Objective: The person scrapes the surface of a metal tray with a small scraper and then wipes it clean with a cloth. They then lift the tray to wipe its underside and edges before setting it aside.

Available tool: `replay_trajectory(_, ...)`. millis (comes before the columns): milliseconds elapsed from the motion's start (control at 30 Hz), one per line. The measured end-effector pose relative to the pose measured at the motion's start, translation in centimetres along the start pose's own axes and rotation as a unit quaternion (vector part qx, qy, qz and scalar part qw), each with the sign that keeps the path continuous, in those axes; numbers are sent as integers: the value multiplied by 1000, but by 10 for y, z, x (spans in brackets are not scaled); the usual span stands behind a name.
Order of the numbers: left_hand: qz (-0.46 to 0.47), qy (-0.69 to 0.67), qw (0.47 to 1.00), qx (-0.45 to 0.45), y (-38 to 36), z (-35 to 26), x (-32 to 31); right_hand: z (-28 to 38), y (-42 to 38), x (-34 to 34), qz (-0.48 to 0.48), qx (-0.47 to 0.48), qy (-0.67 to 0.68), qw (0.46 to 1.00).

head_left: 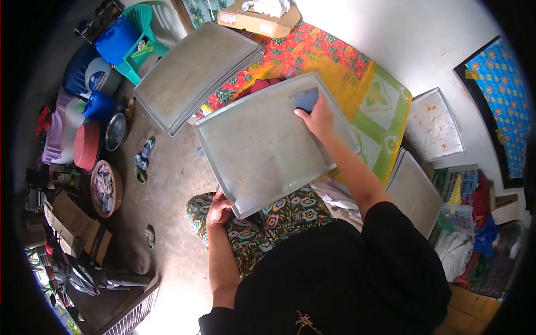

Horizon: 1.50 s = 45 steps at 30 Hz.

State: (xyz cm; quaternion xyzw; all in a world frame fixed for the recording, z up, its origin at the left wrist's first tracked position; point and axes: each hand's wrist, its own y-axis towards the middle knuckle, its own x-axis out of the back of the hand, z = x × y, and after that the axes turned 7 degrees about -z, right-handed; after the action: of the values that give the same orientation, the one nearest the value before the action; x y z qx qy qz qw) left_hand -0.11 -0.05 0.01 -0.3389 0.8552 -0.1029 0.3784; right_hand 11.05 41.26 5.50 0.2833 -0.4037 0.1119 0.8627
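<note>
A large grey metal baking tray lies tilted across my lap. My left hand is closed on its near left corner, with the thumb over the rim. At the far right part of the tray, my right hand presses a flat blue-grey piece with a straight edge against the surface; I cannot tell whether it is a scraper or a folded cloth. Small brownish specks show near the tray's lower left. Beyond it, a stack of similar trays rests at the far left.
A red, yellow and green patterned cloth covers the surface ahead. A crumb-covered tray leans by the right wall, near more stacked trays. A cardboard box sits at the back. Basins, sandals and a green chair stand left.
</note>
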Motion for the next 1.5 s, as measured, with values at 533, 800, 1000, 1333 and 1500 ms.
replay_trajectory(533,7,-26,1000,8,1,1,2,-42,70,14,49,-84,-126,987)
replay_trajectory(800,9,-41,999,25,1,4,6,0,67,-7,89,-61,-75,991)
replay_trajectory(1000,9,-37,999,5,-1,0,-2,3,53,-15,64,12,-161,985)
replay_trajectory(1333,17,-30,999,6,-1,-1,-2,55,31,-20,160,53,-137,976)
replay_trajectory(1500,6,-33,999,16,0,-1,3,27,48,-34,108,-79,-29,991)
